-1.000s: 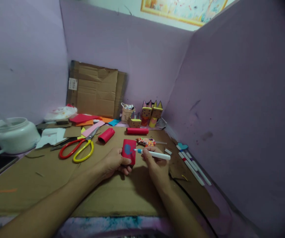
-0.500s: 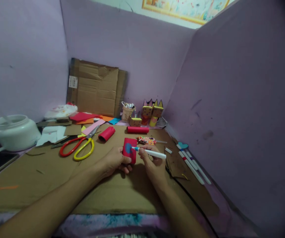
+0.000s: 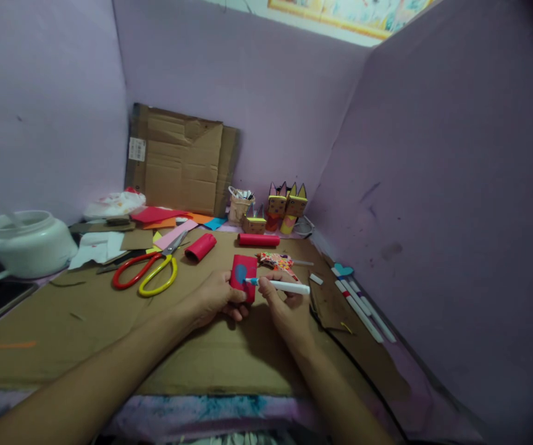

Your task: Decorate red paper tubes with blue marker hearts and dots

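The left hand (image 3: 217, 300) has its fingers clamped on a small red rectangular block (image 3: 250, 267) with a blue patch (image 3: 241, 271), above a flat brown cardboard sheet (image 3: 201, 364); the right hand (image 3: 291, 312) pinches a slim white marker (image 3: 289, 287), blue tip at the patch; a white printed label (image 3: 137, 149) on leaning brown cardboard (image 3: 180, 164) is too small for me to read remotely; I see a beige cup (image 3: 238, 212) of white and dark sticks (image 3: 246, 194); a white ceramic pot (image 3: 34, 247) holds a pale stick (image 3: 12, 213).
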Demonstrator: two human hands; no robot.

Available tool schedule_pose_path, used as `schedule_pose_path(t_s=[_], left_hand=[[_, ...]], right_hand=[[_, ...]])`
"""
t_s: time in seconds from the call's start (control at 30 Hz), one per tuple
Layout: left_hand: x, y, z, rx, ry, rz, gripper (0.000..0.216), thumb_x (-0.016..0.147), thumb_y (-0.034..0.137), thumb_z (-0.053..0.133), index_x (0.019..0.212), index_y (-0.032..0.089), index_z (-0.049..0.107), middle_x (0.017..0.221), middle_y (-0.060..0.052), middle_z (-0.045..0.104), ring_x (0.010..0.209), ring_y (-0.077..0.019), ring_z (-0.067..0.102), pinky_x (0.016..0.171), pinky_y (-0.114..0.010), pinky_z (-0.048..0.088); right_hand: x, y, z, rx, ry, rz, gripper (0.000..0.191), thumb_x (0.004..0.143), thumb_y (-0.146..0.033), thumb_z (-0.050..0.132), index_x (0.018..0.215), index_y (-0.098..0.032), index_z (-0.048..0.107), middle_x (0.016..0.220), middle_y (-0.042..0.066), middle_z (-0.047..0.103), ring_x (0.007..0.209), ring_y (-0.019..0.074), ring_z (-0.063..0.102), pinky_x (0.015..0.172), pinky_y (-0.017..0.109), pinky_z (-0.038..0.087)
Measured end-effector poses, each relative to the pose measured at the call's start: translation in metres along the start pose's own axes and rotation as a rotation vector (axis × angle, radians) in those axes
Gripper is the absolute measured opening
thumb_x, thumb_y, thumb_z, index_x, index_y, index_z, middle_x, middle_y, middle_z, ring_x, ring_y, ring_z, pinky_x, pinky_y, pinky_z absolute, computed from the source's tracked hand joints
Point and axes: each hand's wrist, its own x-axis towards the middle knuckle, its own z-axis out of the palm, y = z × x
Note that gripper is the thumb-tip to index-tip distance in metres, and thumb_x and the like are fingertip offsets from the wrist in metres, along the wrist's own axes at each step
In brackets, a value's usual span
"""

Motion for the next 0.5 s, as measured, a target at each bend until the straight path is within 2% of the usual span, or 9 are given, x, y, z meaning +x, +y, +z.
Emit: schedule_pose_path(t_s=[0.5], left_hand=[[0.0,0.0004,-0.0001,0.032,-0.019,0.017,0.02,0.054,0.009,0.063,0.074,0.011,0.058,0.06,-0.003,0.065,0.045,-0.0116,0.059,0.04,-0.019,0.047]], right_hand=[[-0.0022,0.0007,-0.001,-0.028,-0.03,0.012,0.016,0.077,-0.034,0.063,0.069,-0.02,0.065,0.061,0.001,0.063,0.059,0.0162,0.057,0.057,0.029,0.044]])
